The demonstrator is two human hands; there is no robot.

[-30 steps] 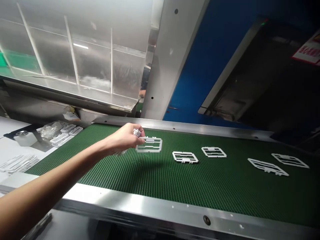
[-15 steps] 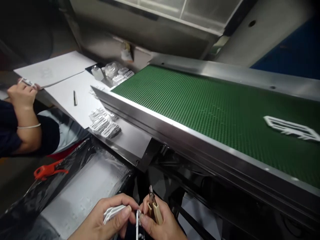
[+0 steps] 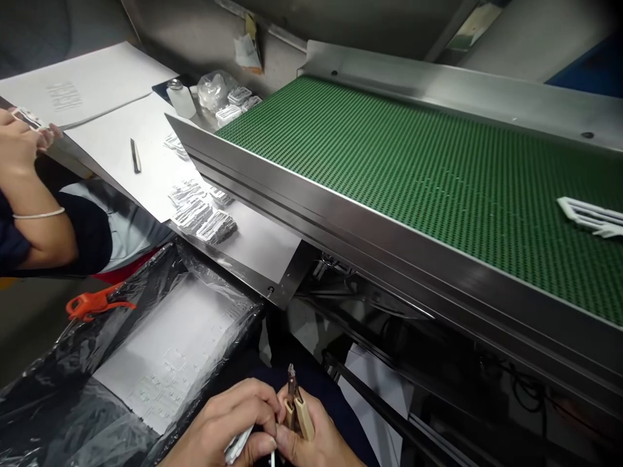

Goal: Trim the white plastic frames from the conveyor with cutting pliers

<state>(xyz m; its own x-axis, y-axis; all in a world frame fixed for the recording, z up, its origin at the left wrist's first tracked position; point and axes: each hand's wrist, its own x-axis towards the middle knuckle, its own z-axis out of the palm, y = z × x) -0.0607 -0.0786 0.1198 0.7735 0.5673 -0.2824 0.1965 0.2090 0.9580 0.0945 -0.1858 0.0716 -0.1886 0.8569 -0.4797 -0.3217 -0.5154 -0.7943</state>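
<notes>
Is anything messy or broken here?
Nothing looks clearly broken or spilled. The stacked white plastic frames beside the green conveyor belt look a little untidy, because their piles sit at different angles.

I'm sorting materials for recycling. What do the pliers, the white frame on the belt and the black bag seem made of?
Pliers: probably steel, with a dark, metallic head; the matte tan handles look like plastic or rubber.
Frame: likely rigid moulded plastic, given its thin white bars; finish unclear.
Bag: apparently thin plastic film, glossy, with creases and highlights.
</notes>
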